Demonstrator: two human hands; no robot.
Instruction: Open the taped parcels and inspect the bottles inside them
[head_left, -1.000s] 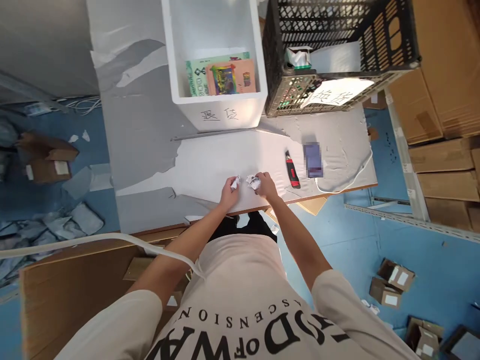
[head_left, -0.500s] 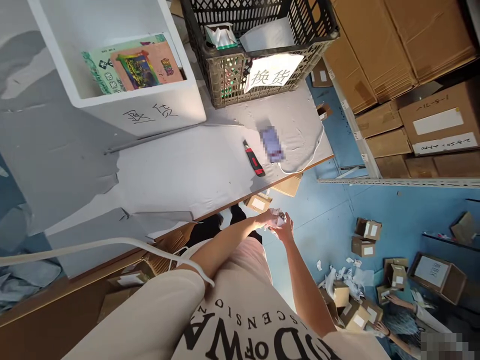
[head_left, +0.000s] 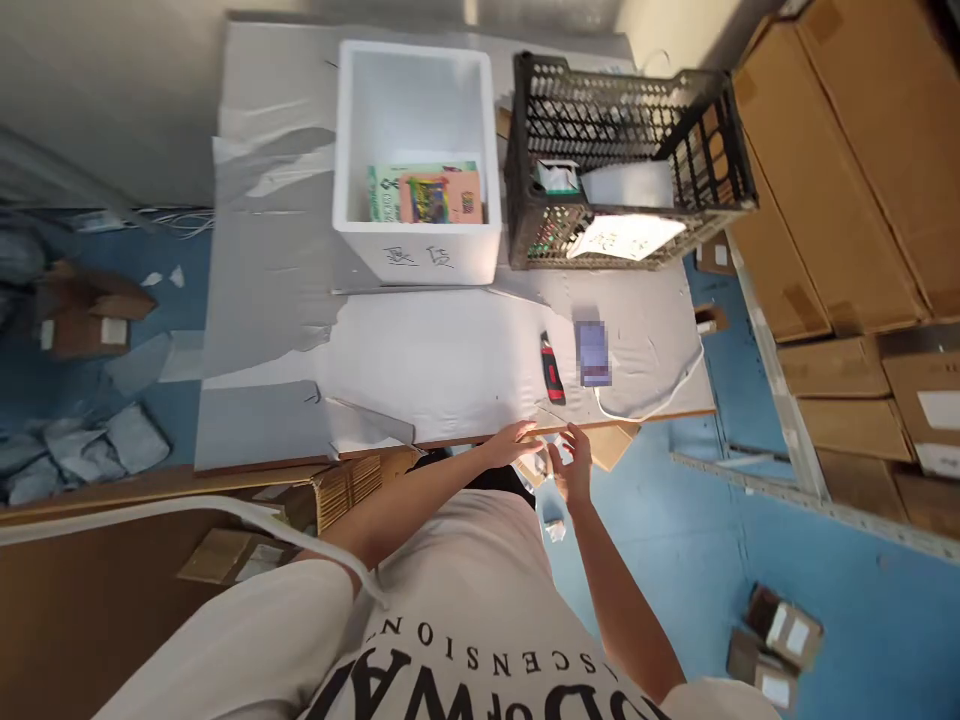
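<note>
At the table's front edge, my left hand (head_left: 512,444) has its fingers stretched to the right, with nothing visible in them. My right hand (head_left: 573,472) is just beside it, fingers curved and apart, with no object seen in its grasp. Below the hands, against the floor, a crumpled white wad (head_left: 555,530) is in view, apart from both. On the table just beyond lies a red and black box cutter (head_left: 553,370). Right of it is a purple phone (head_left: 594,352), blurred out, with a white cable (head_left: 652,411) running from it.
A white foam box (head_left: 420,256) with flat printed packets and a black plastic crate (head_left: 630,90) with a white paper sign stand at the back of the table (head_left: 262,290). Cartons (head_left: 855,180) are stacked at right. Small boxes (head_left: 772,640) lie on the blue floor. A white cord (head_left: 187,505) crosses at left.
The crumpled white wad was between both hands; now it is below them, out of their hold, and the fingers have spread. The view has swung so the hands are closer to the table edge.
</note>
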